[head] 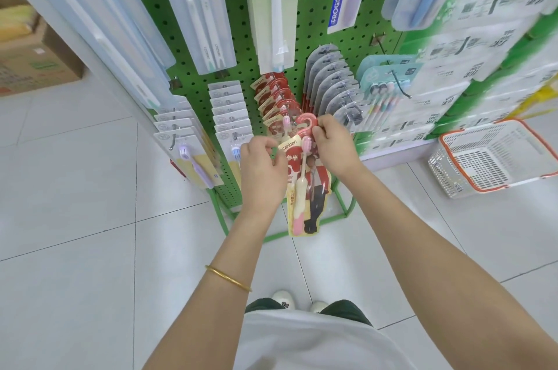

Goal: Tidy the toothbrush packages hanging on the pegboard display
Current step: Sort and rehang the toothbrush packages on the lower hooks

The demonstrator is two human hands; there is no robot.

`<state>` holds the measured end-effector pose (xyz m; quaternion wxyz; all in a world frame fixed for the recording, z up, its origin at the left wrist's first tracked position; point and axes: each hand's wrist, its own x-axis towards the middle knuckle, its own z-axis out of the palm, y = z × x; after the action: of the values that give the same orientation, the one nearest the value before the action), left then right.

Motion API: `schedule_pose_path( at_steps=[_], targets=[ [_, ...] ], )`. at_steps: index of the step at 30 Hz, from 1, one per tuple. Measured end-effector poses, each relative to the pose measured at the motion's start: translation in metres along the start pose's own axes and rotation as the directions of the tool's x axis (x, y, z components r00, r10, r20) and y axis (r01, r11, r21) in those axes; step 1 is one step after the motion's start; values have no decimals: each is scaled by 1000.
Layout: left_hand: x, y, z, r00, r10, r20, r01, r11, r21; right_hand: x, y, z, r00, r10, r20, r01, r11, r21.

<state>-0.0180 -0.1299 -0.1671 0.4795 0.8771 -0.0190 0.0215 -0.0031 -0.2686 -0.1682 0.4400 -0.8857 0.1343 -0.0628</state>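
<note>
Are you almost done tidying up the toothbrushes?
Partway, it seems. The grey packs and the white packs already hang in neat rows on the green pegboard. Right now the left hand and right hand pinch one red pack at the front of the red row. Still to do: settle that pack with its row; whether it is on the peg is hidden.

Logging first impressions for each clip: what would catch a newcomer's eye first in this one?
Two bare hands meet at centre on a red toothbrush package: the right hand pinches its top, the left hand is at its side. Behind it stands a green pegboard hung with rows of packages, and a white basket with an orange rim sits on the floor at right.
</note>
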Motion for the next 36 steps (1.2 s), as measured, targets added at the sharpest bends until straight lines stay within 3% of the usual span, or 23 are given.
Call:
schedule_pose_path(
  at_steps=[6,10,15,18,23,29,36],
  targets=[
    [-22,26,23,985,-51,163,80,982,-173,-13,0,-28,999,46,20,-49,969,243],
    [-30,42,43,996,-16,85,33,979,-203,-20,11,-50,999,47,5,-45,914,404],
    [-33,51,60,997,-71,9,70,948,-310,-47,40,-62,991,116,69,-134,921,366],
    [-34,56,69,998,-57,-15,49,945,-325,-58,48,-58,991,111,73,-132,863,488],
    [-40,53,82,995,52,80,-44,994,-96,-54,46,-57,972,224,-68,-122,735,667],
    [-50,46,76,943,227,244,-252,965,78,-44,42,-60,955,279,-101,-117,666,737],
    [-55,45,68,828,211,519,-379,894,240,-34,44,-72,911,387,-144,-122,586,801]
  ],
)
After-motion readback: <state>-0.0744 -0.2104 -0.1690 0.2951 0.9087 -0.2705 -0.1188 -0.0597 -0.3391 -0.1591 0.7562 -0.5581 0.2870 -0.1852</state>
